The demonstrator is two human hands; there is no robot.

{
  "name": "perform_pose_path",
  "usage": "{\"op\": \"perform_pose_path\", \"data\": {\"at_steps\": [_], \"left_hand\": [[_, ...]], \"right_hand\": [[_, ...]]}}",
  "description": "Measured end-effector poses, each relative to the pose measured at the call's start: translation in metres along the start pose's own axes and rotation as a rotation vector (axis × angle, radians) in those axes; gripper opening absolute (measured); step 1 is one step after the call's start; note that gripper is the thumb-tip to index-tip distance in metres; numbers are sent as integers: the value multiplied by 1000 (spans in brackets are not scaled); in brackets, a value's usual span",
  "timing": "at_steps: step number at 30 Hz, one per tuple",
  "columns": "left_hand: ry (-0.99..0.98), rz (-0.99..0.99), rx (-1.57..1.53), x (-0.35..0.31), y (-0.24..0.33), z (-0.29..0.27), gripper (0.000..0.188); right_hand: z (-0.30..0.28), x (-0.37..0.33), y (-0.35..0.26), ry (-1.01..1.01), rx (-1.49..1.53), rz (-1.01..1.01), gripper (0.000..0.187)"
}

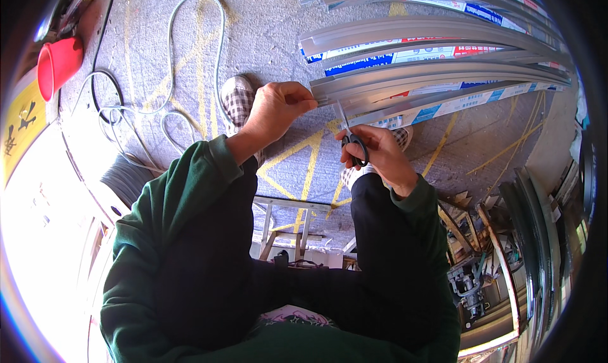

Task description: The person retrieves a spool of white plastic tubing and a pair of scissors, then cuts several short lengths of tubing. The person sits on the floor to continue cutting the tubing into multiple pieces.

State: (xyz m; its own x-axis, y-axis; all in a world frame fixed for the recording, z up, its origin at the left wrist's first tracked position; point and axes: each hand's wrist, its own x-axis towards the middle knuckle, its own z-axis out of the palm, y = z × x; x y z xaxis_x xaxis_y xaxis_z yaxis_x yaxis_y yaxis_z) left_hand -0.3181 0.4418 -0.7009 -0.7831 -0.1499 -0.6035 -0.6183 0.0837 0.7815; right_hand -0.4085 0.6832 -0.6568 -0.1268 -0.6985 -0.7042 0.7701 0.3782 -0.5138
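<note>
My right hand is closed around a pair of scissors with black handles. The blades point away from me and reach the near end of a grey metal profile. To the left, my left hand has its thumb and fingers pinched together beside that same end. What the pinch holds, if anything, is too small to make out. More long metal profiles lie in a stack beyond, with blue, white and red printed film on their faces.
A pale hose loops over the concrete floor at the left, near a red bucket and a coil of grey cable. Beneath my legs stands a metal frame. Rusty framing and dark profiles stand at the right.
</note>
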Motion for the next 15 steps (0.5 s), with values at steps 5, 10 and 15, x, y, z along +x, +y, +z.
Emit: {"op": "perform_pose_path", "data": {"at_steps": [5, 10, 15], "left_hand": [[-46, -95, -151, 1, -1, 0, 12], [-57, -141, -201, -1, 1, 0, 13], [-54, -139, -232, -1, 0, 0, 13]], "right_hand": [[1, 3, 4, -6, 37, 0, 36], [3, 5, 5, -37, 35, -12, 39], [4, 7, 4, -47, 23, -8, 40]]}}
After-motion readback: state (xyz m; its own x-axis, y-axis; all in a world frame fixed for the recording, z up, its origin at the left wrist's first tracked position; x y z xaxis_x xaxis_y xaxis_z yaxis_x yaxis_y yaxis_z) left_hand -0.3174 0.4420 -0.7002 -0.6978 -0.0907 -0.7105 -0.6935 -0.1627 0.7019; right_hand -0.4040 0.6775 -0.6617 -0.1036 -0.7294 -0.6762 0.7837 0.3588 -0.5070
